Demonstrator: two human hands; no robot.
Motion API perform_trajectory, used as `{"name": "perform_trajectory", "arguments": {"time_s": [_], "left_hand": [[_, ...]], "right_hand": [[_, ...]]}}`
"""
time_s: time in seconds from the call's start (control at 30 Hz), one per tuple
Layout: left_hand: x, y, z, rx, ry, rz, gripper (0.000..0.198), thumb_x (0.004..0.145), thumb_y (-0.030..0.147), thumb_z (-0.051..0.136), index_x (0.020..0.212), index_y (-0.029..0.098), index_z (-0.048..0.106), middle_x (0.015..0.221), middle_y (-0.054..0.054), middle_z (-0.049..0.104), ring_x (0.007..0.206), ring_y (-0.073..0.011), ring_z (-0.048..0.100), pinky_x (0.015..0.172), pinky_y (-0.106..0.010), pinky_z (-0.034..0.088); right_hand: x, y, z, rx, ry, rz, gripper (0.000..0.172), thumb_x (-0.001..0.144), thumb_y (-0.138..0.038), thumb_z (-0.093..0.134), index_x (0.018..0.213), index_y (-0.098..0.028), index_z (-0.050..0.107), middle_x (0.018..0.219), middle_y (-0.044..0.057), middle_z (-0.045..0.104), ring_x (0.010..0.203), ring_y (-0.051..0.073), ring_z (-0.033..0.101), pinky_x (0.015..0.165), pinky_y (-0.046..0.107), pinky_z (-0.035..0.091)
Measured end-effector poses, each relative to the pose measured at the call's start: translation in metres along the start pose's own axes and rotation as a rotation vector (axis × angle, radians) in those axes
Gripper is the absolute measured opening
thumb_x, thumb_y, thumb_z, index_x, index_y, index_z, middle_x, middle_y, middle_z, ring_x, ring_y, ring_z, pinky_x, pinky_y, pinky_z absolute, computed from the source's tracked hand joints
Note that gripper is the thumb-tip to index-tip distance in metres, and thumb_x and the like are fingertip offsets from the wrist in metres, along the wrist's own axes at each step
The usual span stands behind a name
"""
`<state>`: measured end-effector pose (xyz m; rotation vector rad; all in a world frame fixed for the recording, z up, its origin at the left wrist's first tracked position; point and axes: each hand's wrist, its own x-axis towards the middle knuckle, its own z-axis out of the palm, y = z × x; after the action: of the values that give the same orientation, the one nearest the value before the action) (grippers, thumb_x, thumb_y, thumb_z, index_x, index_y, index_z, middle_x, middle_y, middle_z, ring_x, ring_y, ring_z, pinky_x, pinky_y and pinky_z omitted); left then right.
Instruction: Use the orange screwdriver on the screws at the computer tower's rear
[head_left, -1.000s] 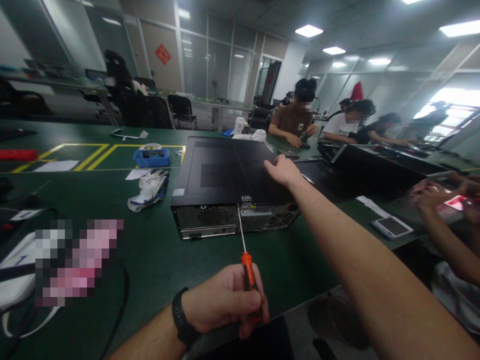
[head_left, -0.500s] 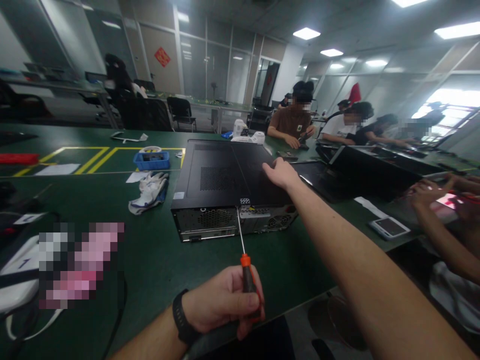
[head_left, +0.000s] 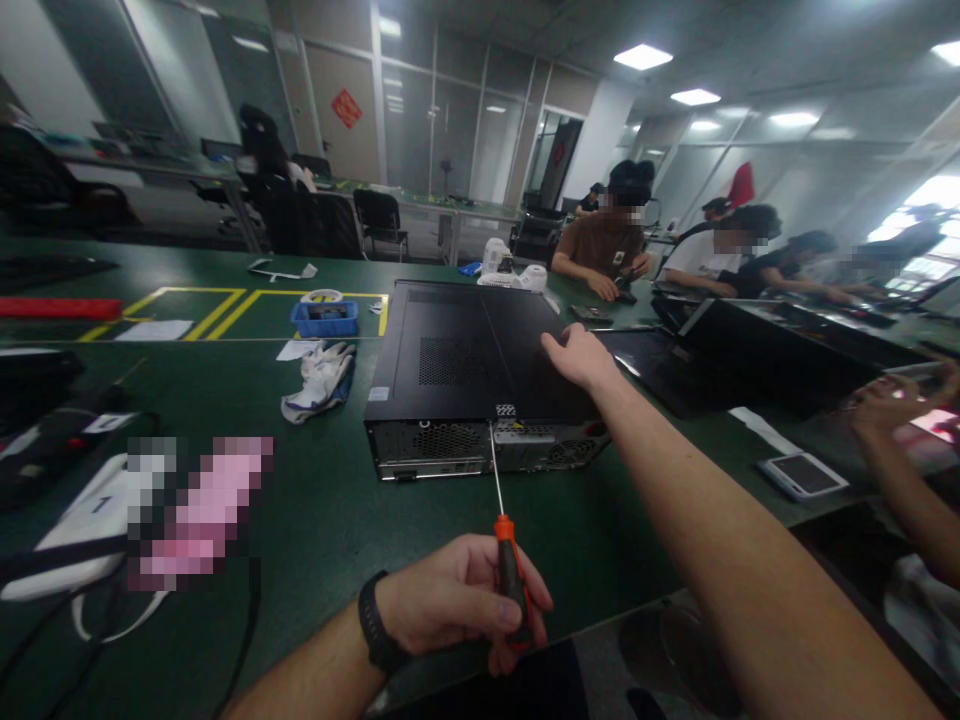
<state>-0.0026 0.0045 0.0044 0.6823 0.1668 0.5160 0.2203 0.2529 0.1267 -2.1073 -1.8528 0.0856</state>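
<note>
A black, boxy computer case (head_left: 463, 340) with mesh vents lies mid-frame; lower centre, the left grip (head_left: 442, 600) clasps an orange-and-dark screwdriver (head_left: 511, 575). The right grip (head_left: 585, 360) touches the case, its closure unclear.

A computer case (head_left: 465, 340) is placed on the table (head_left: 330, 520) at mid-frame, its top touched by the right hand (head_left: 583, 356) and its near face reached by the tip of a screwdriver (head_left: 511, 575) held in the left hand (head_left: 450, 600) at lower centre. A glove (head_left: 321, 380) is located left of the case, before a tray (head_left: 326, 326); at right, a second case (head_left: 780, 350) is situated behind a flat device (head_left: 804, 476).
</note>
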Motion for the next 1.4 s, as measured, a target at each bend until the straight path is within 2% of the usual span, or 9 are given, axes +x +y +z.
{"name": "perform_trajectory", "arguments": {"time_s": [0.23, 0.37, 0.5, 0.6, 0.8, 1.0, 1.13, 1.23, 1.4], "left_hand": [[0.003, -0.004, -0.002, 0.026, 0.011, -0.014, 0.05, 0.067, 0.044, 0.1, 0.099, 0.014, 0.075, 0.083, -0.004, 0.078, 0.053, -0.0102, 0.068, 0.05, -0.02, 0.054], [0.005, -0.007, -0.003, 0.062, 0.04, -0.005, 0.056, 0.062, 0.051, 0.101, 0.089, 0.015, 0.069, 0.073, 0.0, 0.073, 0.047, -0.0086, 0.062, 0.045, -0.019, 0.05], [0.006, -0.009, -0.003, 0.088, 0.033, 0.029, 0.056, 0.064, 0.055, 0.1, 0.086, 0.014, 0.067, 0.07, -0.001, 0.071, 0.048, -0.0091, 0.062, 0.044, -0.019, 0.046], [0.008, -0.01, -0.003, 0.076, 0.029, 0.038, 0.055, 0.066, 0.053, 0.099, 0.09, 0.013, 0.07, 0.077, -0.003, 0.075, 0.051, -0.0085, 0.063, 0.046, -0.019, 0.048], [0.008, -0.01, -0.002, 0.032, 0.003, 0.018, 0.06, 0.069, 0.05, 0.098, 0.111, 0.015, 0.075, 0.085, -0.005, 0.078, 0.057, -0.0106, 0.068, 0.052, -0.021, 0.053], [0.006, -0.011, -0.001, 0.021, 0.049, -0.015, 0.05, 0.066, 0.048, 0.099, 0.091, 0.014, 0.073, 0.075, -0.002, 0.074, 0.049, -0.0086, 0.061, 0.045, -0.019, 0.046], [0.006, -0.015, -0.003, 0.046, 0.035, 0.008, 0.047, 0.069, 0.048, 0.098, 0.085, 0.013, 0.069, 0.073, -0.003, 0.072, 0.046, -0.0086, 0.06, 0.042, -0.018, 0.043], [0.006, -0.017, -0.004, 0.028, 0.024, 0.013, 0.045, 0.073, 0.046, 0.096, 0.091, 0.013, 0.07, 0.079, -0.006, 0.075, 0.05, -0.0093, 0.063, 0.044, -0.019, 0.046], [0.004, -0.012, -0.001, -0.04, 0.001, -0.023, 0.053, 0.071, 0.042, 0.099, 0.109, 0.013, 0.075, 0.088, -0.007, 0.078, 0.058, -0.0103, 0.068, 0.051, -0.019, 0.05]], "right_hand": [[0.0, 0.0, -0.001, 0.002, -0.005, 0.0, 0.061, 0.1, -0.065, 0.048, 0.134, -0.016, 0.058, 0.14, 0.025, 0.067, 0.131, 0.04, 0.066, 0.112, 0.054, 0.05], [0.0, 0.0, -0.002, 0.001, -0.01, 0.002, 0.061, 0.1, -0.064, 0.047, 0.134, -0.015, 0.058, 0.138, 0.025, 0.068, 0.128, 0.04, 0.068, 0.111, 0.054, 0.051], [0.0, 0.0, -0.001, -0.003, -0.012, 0.002, 0.06, 0.1, -0.064, 0.047, 0.134, -0.015, 0.059, 0.138, 0.025, 0.068, 0.129, 0.039, 0.067, 0.111, 0.053, 0.051], [0.0, 0.0, -0.001, -0.007, -0.01, 0.003, 0.059, 0.1, -0.064, 0.048, 0.133, -0.015, 0.06, 0.137, 0.024, 0.068, 0.129, 0.038, 0.067, 0.111, 0.052, 0.051], [-0.001, 0.001, -0.001, -0.02, -0.009, 0.01, 0.058, 0.1, -0.064, 0.048, 0.132, -0.016, 0.06, 0.136, 0.023, 0.069, 0.127, 0.037, 0.068, 0.11, 0.051, 0.051], [-0.001, 0.0, -0.001, -0.029, -0.007, 0.008, 0.059, 0.101, -0.065, 0.047, 0.132, -0.017, 0.06, 0.137, 0.023, 0.068, 0.127, 0.037, 0.067, 0.11, 0.05, 0.05], [-0.001, 0.001, 0.0, -0.033, -0.012, -0.006, 0.06, 0.101, -0.065, 0.046, 0.132, -0.016, 0.059, 0.138, 0.023, 0.068, 0.129, 0.037, 0.067, 0.111, 0.049, 0.05], [-0.002, 0.001, 0.0, -0.035, -0.015, -0.011, 0.059, 0.101, -0.064, 0.045, 0.132, -0.016, 0.059, 0.138, 0.022, 0.068, 0.129, 0.038, 0.067, 0.111, 0.05, 0.05], [-0.002, 0.001, 0.0, -0.03, -0.016, -0.006, 0.059, 0.101, -0.064, 0.045, 0.132, -0.016, 0.058, 0.137, 0.024, 0.068, 0.127, 0.038, 0.068, 0.109, 0.051, 0.051]]}}
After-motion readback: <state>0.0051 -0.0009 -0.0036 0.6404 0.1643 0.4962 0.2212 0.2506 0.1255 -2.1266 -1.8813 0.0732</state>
